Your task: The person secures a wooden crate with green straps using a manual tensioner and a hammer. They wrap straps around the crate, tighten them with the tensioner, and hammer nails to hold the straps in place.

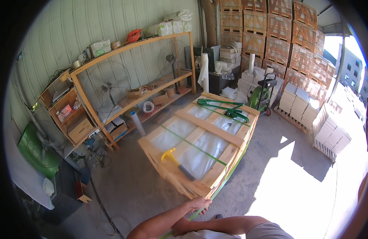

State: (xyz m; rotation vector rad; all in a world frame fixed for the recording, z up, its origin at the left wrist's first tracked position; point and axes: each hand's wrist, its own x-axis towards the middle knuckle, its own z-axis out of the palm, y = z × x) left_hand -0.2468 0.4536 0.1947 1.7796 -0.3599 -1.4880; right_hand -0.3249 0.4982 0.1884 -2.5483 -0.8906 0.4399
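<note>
A packing warehouse is showing itself here: tall stacks of slatted wooden crates (279, 36) are lining the back, a green strapping tensioner tool (227, 110) is lying on a plastic-lined wooden crate (200, 147), and long wooden shelves (128, 75) are sagging with supplies.

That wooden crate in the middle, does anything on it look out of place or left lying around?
A yellow-headed hammer lies loose on the crate top near its front edge, and a green strapping tool lies at the far end. Nothing looks broken or spilled. One green strap crosses the top at a slant.
</note>
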